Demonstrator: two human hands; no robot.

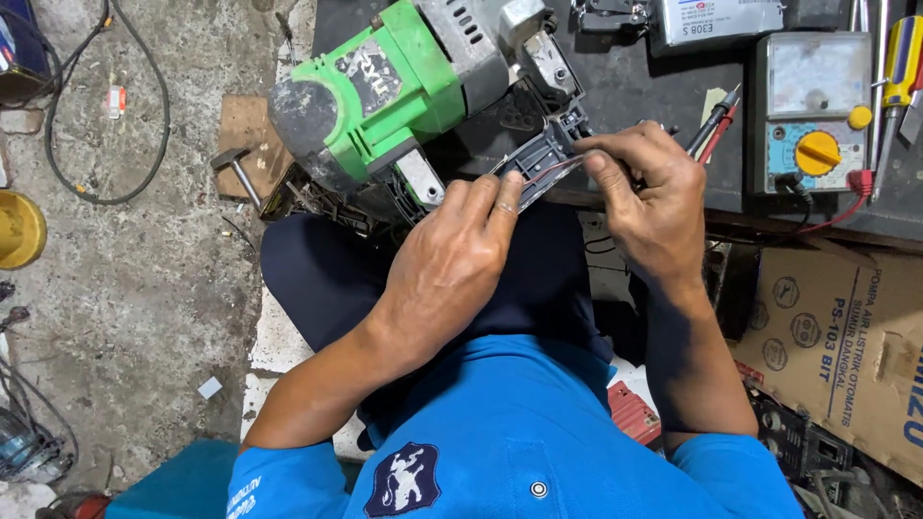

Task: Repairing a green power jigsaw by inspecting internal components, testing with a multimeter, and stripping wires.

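A green and grey power tool (385, 86) lies on its side at the edge of a dark workbench (644, 96), partly over my lap. Its grey plastic handle shell (540, 159) sticks out toward me, with thin red and white wires along it. My left hand (452, 255) presses its fingertips onto the near end of that shell. My right hand (644, 197) pinches the shell and wires from the right side. Two probe leads, one red and one black (716, 120), lie just behind my right hand.
An analog multimeter (812, 111) with a yellow dial sits on the bench at right, beside a yellow-handled screwdriver (902, 67). A cardboard box (846, 336) stands lower right. A hammer (236, 168), a wood block and a black cable (154, 115) lie on the concrete floor at left.
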